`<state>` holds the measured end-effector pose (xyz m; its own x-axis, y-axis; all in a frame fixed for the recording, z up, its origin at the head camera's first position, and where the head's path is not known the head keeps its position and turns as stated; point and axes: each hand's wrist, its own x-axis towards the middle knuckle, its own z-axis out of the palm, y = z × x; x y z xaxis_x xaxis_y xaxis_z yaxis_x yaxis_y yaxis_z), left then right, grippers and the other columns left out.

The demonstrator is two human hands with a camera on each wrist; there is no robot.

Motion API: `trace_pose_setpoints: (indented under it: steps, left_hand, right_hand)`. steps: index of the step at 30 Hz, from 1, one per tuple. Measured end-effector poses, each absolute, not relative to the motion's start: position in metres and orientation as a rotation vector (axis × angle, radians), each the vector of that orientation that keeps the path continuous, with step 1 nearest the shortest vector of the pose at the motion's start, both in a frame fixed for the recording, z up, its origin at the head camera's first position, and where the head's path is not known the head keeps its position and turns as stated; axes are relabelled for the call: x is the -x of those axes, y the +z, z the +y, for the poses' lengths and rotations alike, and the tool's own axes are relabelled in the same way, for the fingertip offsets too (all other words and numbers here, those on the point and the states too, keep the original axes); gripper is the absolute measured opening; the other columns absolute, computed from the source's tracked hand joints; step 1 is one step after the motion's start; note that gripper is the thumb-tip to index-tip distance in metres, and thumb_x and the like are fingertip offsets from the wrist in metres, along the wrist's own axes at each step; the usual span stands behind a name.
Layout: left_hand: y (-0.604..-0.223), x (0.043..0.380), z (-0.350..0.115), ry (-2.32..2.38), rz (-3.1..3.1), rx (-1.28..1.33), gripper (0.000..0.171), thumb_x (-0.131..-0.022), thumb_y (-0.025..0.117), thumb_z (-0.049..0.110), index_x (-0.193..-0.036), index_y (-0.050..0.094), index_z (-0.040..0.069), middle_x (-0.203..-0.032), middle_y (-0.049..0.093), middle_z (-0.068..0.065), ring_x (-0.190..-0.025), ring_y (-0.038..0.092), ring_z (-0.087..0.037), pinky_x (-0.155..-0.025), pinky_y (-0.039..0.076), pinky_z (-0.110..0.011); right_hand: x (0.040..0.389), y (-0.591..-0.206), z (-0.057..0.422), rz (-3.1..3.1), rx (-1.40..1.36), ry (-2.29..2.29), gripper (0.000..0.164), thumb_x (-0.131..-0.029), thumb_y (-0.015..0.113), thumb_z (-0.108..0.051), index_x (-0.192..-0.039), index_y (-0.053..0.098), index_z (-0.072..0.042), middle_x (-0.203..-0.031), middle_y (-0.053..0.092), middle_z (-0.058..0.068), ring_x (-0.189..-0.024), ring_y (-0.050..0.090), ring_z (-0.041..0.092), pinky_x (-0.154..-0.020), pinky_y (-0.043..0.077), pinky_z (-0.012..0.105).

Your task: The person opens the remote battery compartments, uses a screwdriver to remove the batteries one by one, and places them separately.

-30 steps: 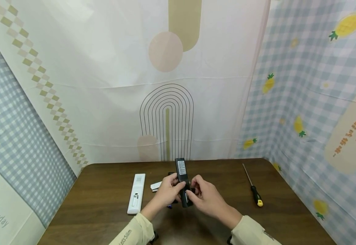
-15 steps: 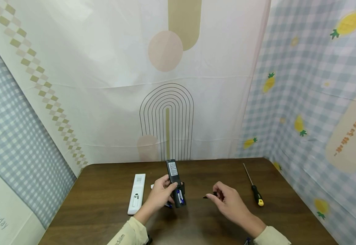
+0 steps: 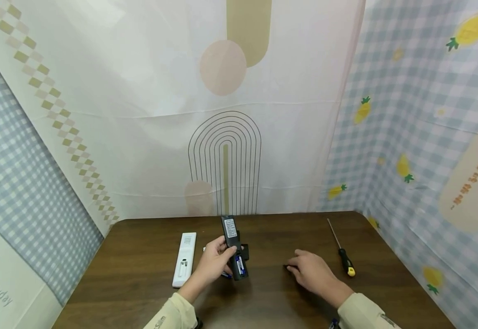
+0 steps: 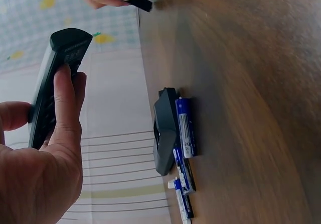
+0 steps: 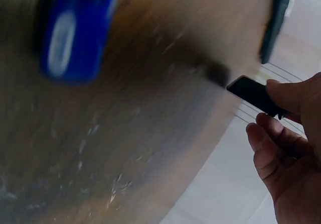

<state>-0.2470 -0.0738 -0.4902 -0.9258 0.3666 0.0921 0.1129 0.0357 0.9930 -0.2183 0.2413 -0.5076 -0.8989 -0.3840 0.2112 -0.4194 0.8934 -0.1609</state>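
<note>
My left hand (image 3: 214, 262) holds a black remote control (image 3: 230, 228) above the table, its label side toward me. Its battery compartment lies uncovered, with blue batteries (image 3: 240, 264) inside. To the right, my right hand (image 3: 310, 272) pinches a small black battery cover (image 5: 251, 94) between thumb and fingers, low over the tabletop. Behind the held remote a dark object (image 4: 165, 131) lies on the table, its kind unclear. Several loose blue-and-white batteries (image 4: 184, 128) lie along it in the left wrist view.
A white remote (image 3: 184, 260) lies left of my left hand, its battery compartment uncovered. A screwdriver (image 3: 346, 261) with a black and yellow handle lies at the right. A blue battery (image 3: 333, 323) shows by my right sleeve. Patterned cloths (image 3: 152, 151) hang behind the brown table (image 3: 140, 256).
My right hand has drawn the cover off the black remote, moved right and lowered toward the table. The batteries inside are now exposed. My left hand has shifted slightly left with the remote.
</note>
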Motion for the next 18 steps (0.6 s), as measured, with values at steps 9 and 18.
trace_pose_setpoints:
  steps: [9,18]
  left_hand:
    - [-0.491,0.246,-0.080,2.015,2.132,-0.460,0.043,-0.109,0.056,0.010,-0.147,0.052,-0.009,-0.134,0.070,-0.033,-0.086,0.079,-0.028,-0.062,0.066,-0.038]
    - [-0.488,0.246,-0.085,2.065,2.118,-0.427,0.041,-0.108,0.058,0.009,-0.145,0.054,-0.008,-0.133,0.070,-0.033,-0.092,0.080,-0.028,-0.060,0.066,-0.037]
  right_hand:
    - [0.234,-0.514,0.232,-3.058,-0.636,0.273,0.021,-0.097,0.079,-0.014,-0.110,0.082,0.001,-0.109,0.080,0.019,-0.104,0.077,0.036,-0.089,0.065,0.046]
    - [0.247,-0.520,0.228,-3.115,-0.557,0.440,0.015,-0.099,0.075,-0.010,-0.103,0.081,0.003,-0.090,0.068,0.008,-0.079,0.070,0.026,-0.067,0.061,0.037]
